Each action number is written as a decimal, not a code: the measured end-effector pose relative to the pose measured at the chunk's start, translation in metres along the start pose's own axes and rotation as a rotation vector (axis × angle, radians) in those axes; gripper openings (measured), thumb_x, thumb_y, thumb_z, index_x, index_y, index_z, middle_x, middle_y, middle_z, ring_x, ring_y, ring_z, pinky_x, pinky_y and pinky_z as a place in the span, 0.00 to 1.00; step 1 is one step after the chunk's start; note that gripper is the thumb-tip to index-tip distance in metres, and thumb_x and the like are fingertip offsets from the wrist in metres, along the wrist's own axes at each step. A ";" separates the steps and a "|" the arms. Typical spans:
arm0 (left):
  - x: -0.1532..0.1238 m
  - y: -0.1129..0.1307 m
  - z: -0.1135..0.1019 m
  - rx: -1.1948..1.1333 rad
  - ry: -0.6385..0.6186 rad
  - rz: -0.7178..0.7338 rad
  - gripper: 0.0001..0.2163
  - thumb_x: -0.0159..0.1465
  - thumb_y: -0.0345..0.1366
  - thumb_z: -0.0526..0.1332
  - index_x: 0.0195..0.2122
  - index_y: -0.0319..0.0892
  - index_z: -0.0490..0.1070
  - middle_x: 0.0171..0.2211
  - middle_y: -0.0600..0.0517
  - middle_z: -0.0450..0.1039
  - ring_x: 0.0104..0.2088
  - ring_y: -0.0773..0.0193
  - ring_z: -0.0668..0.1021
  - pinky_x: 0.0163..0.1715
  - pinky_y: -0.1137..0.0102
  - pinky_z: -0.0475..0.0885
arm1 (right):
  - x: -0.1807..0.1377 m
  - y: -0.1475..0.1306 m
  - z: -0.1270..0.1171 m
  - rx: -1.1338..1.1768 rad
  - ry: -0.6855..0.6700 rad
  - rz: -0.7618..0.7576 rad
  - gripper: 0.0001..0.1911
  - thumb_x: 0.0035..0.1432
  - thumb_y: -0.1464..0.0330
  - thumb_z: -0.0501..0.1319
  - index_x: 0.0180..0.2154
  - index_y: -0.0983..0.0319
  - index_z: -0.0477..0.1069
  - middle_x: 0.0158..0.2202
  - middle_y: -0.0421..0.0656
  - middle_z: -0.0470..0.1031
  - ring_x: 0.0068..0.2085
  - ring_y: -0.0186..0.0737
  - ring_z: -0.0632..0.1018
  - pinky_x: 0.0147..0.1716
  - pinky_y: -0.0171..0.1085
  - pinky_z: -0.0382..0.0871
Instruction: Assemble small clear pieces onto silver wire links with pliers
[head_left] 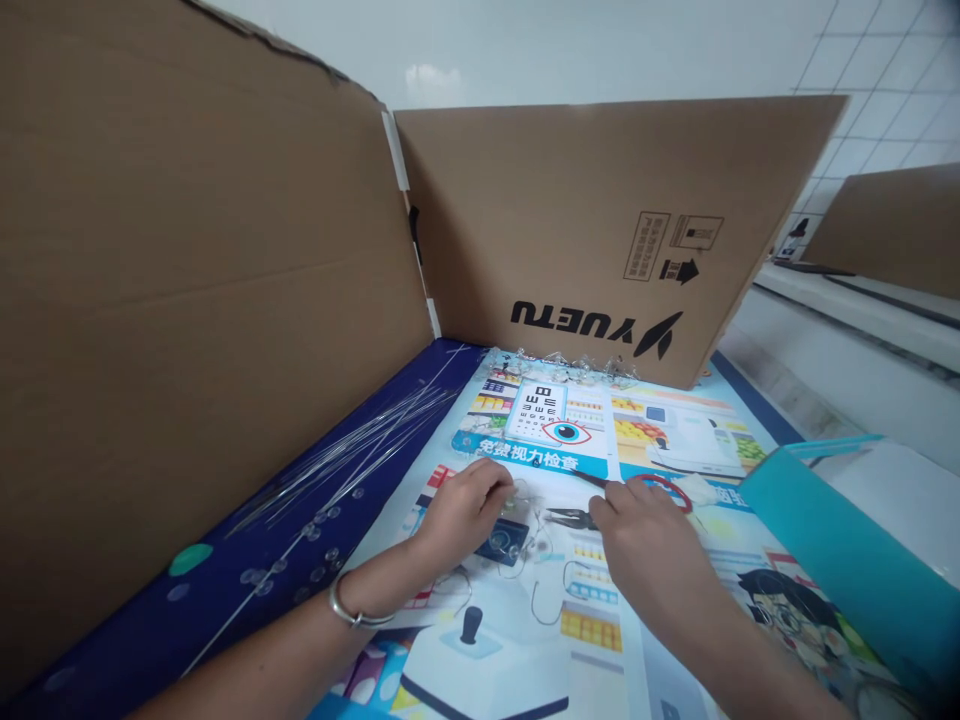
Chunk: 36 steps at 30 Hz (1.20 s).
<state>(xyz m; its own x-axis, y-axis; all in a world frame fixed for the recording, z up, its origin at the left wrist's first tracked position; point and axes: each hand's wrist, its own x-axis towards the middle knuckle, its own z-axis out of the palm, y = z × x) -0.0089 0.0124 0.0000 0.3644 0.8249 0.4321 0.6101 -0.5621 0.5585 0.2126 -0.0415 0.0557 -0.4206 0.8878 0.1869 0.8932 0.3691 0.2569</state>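
Pliers (571,518) point toward the left hand (466,508).
From here, it pinches what looks like wire (527,497); the right hand (646,540) wraps the pliers. Pinching nearer their tips should steady it.

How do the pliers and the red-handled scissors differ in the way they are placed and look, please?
The pliers are gripped in the right hand, while the scissors lie just beyond it. The pliers' handles are hidden by the hand; the scissors show a red handle loop. Both have dark working ends pointing left.
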 end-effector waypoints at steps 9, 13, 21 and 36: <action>0.000 0.002 0.000 0.011 0.000 -0.043 0.05 0.61 0.29 0.52 0.29 0.41 0.65 0.29 0.54 0.68 0.32 0.65 0.71 0.32 0.72 0.64 | -0.014 0.003 -0.016 0.063 -0.232 -0.178 0.09 0.46 0.79 0.56 0.24 0.61 0.69 0.25 0.43 0.69 0.31 0.39 0.69 0.29 0.38 0.51; -0.001 0.002 0.003 0.001 -0.074 -0.036 0.05 0.61 0.28 0.52 0.29 0.41 0.65 0.29 0.54 0.68 0.32 0.64 0.71 0.32 0.72 0.64 | -0.014 0.008 -0.016 0.022 -0.204 -0.172 0.09 0.47 0.79 0.56 0.24 0.61 0.70 0.27 0.43 0.70 0.33 0.41 0.69 0.31 0.39 0.53; -0.001 0.003 0.006 -0.050 -0.209 0.017 0.06 0.61 0.28 0.52 0.30 0.42 0.66 0.29 0.54 0.68 0.32 0.65 0.70 0.32 0.72 0.65 | -0.010 0.005 -0.017 -0.109 -0.207 -0.149 0.08 0.48 0.79 0.59 0.26 0.61 0.71 0.29 0.46 0.71 0.37 0.47 0.69 0.35 0.42 0.55; 0.001 0.005 0.001 -0.143 -0.090 -0.023 0.08 0.63 0.33 0.50 0.29 0.41 0.66 0.27 0.53 0.67 0.30 0.65 0.69 0.31 0.72 0.64 | -0.015 -0.010 -0.015 -0.162 -0.247 -0.059 0.09 0.46 0.81 0.58 0.24 0.62 0.71 0.24 0.46 0.71 0.30 0.45 0.71 0.27 0.40 0.56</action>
<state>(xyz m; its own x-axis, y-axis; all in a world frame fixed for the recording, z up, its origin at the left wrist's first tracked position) -0.0049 0.0099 0.0030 0.4166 0.8363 0.3564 0.5152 -0.5402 0.6654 0.2077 -0.0628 0.0641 -0.4017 0.9135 -0.0635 0.8230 0.3906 0.4125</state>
